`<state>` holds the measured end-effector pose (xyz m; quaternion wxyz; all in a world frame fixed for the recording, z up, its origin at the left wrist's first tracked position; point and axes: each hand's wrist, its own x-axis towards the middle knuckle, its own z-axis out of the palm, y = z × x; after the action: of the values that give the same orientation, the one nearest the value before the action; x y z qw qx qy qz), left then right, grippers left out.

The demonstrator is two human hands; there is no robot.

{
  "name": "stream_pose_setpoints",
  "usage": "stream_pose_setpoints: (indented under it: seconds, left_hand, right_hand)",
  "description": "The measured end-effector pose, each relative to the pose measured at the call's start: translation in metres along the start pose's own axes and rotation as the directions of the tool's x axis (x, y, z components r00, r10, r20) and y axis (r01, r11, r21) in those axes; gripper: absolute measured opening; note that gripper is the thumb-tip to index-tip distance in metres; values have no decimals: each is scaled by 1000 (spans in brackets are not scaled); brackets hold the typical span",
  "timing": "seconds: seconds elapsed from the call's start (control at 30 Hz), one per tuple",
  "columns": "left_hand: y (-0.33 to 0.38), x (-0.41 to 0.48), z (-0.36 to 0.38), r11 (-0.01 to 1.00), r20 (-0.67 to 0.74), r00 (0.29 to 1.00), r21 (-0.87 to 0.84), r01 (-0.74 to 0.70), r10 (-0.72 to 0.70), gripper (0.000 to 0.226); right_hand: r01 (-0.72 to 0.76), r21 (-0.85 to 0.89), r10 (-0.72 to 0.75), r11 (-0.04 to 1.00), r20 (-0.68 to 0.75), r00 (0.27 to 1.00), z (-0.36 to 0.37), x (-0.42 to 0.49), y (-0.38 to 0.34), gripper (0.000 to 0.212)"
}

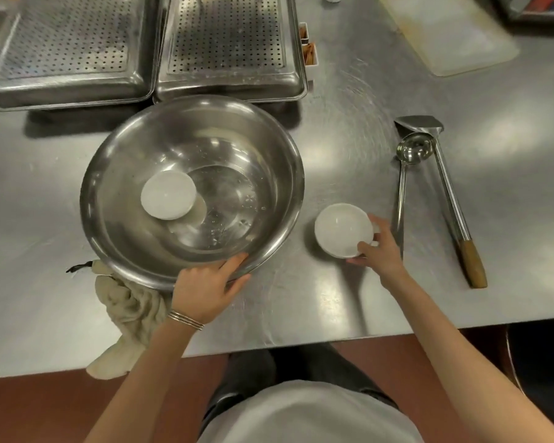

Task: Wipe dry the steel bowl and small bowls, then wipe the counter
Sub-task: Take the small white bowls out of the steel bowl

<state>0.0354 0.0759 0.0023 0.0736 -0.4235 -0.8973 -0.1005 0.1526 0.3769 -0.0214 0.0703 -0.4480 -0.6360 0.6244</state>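
No text, label, brand, number or sign can be read on anything in view.
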Motion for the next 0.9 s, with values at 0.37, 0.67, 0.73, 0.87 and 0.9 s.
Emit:
stream_pose_setpoints:
  seconds: [0.37,0.67,0.73,0.87,0.9]
  left_hand:
    - [-1,-8,-4,999,-120,992,-28,-28,25,36]
    - [-59,-46,-25,997,-23,998,-52,-62,61,39]
    - [-78,-48,-29,994,37,994,-37,-105,106,43]
    - [-116,-43,-37,986,64,985,-61,-157,161,39]
    - [-127,-40,-40,987,57,987,-70,-144,148,41]
  right_hand:
    - [101,-233,-94,967,40,995,8,4,1,67]
    - [542,-590,-535,598,210,818,25,-24,-58,48]
    - [656,-534,-619,533,283,733,52,-35,-78,42]
    - [755,-435,-615,490,441,653,125,-48,-100,41]
    - [753,-416,-586,510,473,658,145,-48,-101,42]
